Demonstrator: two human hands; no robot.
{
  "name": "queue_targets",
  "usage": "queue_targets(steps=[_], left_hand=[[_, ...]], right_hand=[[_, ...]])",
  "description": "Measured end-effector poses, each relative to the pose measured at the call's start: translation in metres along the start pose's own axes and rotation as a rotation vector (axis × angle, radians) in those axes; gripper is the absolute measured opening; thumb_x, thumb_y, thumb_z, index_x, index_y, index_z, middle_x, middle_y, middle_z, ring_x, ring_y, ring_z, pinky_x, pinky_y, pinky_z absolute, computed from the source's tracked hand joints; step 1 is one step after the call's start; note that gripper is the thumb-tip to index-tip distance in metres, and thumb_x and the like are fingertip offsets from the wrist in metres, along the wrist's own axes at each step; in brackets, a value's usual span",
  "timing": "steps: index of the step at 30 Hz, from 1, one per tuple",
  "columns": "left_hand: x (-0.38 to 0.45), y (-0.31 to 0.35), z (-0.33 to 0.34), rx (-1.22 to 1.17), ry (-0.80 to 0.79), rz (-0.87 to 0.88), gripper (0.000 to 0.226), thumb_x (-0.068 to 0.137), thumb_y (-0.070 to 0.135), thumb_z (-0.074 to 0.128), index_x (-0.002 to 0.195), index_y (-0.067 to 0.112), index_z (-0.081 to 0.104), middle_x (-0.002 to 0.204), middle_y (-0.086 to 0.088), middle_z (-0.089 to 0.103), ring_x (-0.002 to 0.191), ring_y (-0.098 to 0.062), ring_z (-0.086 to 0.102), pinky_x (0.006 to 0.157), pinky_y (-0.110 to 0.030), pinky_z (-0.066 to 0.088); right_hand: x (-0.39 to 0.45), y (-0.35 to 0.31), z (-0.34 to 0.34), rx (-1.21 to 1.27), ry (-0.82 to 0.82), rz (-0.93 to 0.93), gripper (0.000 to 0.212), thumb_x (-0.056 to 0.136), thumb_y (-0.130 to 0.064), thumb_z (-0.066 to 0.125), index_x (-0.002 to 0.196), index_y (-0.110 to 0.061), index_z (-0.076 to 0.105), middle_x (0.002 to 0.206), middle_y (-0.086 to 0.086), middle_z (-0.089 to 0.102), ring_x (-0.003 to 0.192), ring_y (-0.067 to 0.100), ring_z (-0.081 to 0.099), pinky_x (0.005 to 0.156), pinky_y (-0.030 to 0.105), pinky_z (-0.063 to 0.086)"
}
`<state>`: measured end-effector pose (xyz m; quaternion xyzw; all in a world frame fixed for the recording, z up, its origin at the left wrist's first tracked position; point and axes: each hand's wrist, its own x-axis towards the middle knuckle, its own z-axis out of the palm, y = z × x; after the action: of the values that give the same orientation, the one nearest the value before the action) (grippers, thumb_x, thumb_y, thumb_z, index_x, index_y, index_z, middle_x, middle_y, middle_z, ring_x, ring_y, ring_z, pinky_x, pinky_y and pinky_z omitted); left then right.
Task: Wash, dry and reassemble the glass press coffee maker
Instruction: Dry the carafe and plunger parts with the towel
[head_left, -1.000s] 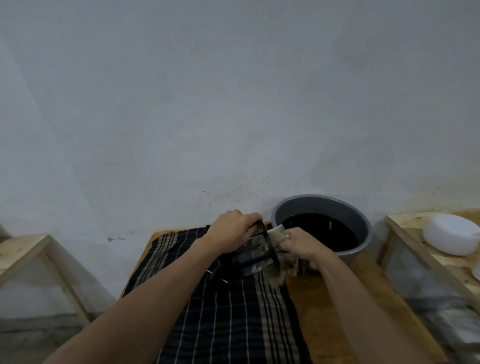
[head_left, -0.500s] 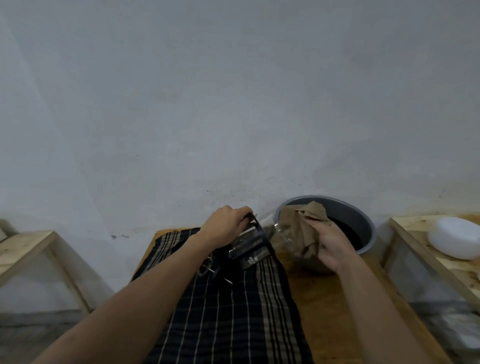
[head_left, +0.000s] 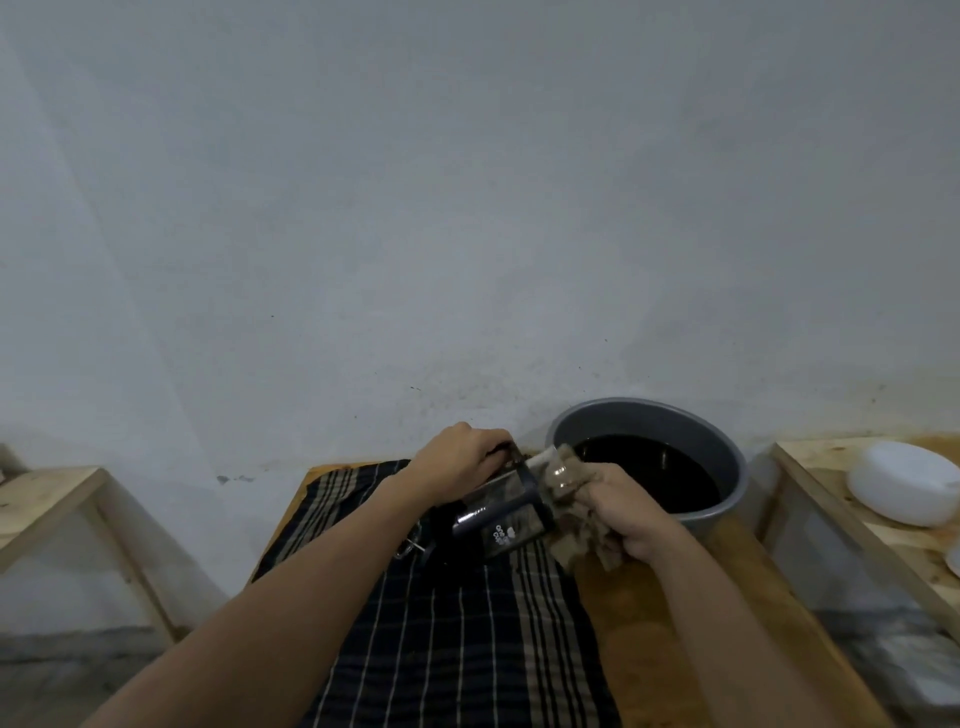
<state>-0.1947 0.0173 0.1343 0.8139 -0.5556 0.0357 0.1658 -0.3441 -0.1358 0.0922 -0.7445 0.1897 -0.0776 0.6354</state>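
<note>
worktop (head_left: 675, 623): wooden, carries everything; the grey basin (head_left: 722, 441) of dark water is my landmark, at the far right end against the wall
plaid cloth (head_left: 457, 634): spread left of the basin, running toward the camera
glass press (head_left: 511, 506): held tipped on its side just left of the basin, above the far end of the plaid cloth, open mouth facing the basin
brown rag (head_left: 576, 514): half a second ago it was lifted up over the basin rim, now it's back down at the mouth of the glass, part of it looks pushed inside
right hand (head_left: 631, 512): fingers curled tight round the bunched rag, right in front of the basin
left hand (head_left: 457, 467): wrapped over the far side of the press by the handle, keeping it steady, same grip as before
small metal bits (head_left: 410, 545): on the cloth left of the press, too dark to say what exactly
my read: drying stage, another wipe of the inside is starting; reassembly not begun
</note>
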Motion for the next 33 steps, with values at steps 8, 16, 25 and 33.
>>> queue_targets(steps=[8,16,25,33], left_hand=[[0.001,-0.007,-0.011,-0.134,0.128,-0.075,0.022,0.098,0.021,0.051,0.102,0.013,0.071,0.075,0.001,0.07,0.057,-0.008,0.052,0.055,-0.016,0.035],[0.004,-0.007,-0.007,-0.181,0.159,-0.062,0.052,0.095,0.019,0.056,0.049,0.029,0.034,0.041,0.01,0.038,0.039,-0.004,0.034,0.047,-0.02,0.025],[0.005,-0.006,0.003,-0.233,0.21,-0.077,0.053,0.095,0.016,0.054,0.049,0.019,0.028,0.041,0.006,0.027,0.041,-0.009,0.024,0.048,-0.028,0.022],[-0.006,-0.014,-0.002,-0.335,0.291,-0.095,0.057,0.093,0.031,0.06,0.044,0.024,0.033,0.035,0.008,0.035,0.037,-0.007,0.035,0.046,-0.028,0.032]], right_hand=[[-0.01,-0.002,-0.014,0.808,0.152,0.129,0.026,0.093,-0.027,0.059,0.115,-0.012,0.063,0.112,0.014,0.071,0.109,0.031,0.064,0.095,0.045,0.049],[-0.014,-0.022,-0.006,0.642,-0.123,0.088,0.041,0.082,-0.028,0.064,0.119,-0.009,0.065,0.111,0.015,0.072,0.104,0.03,0.066,0.096,0.045,0.049],[-0.016,-0.015,0.025,0.666,-0.237,0.096,0.06,0.086,-0.055,0.053,0.127,-0.012,0.062,0.125,0.018,0.066,0.112,0.03,0.064,0.094,0.041,0.051],[-0.018,-0.023,0.009,0.668,0.039,0.045,0.047,0.082,-0.045,0.067,0.112,-0.009,0.07,0.107,0.015,0.074,0.101,0.03,0.07,0.097,0.047,0.05]])
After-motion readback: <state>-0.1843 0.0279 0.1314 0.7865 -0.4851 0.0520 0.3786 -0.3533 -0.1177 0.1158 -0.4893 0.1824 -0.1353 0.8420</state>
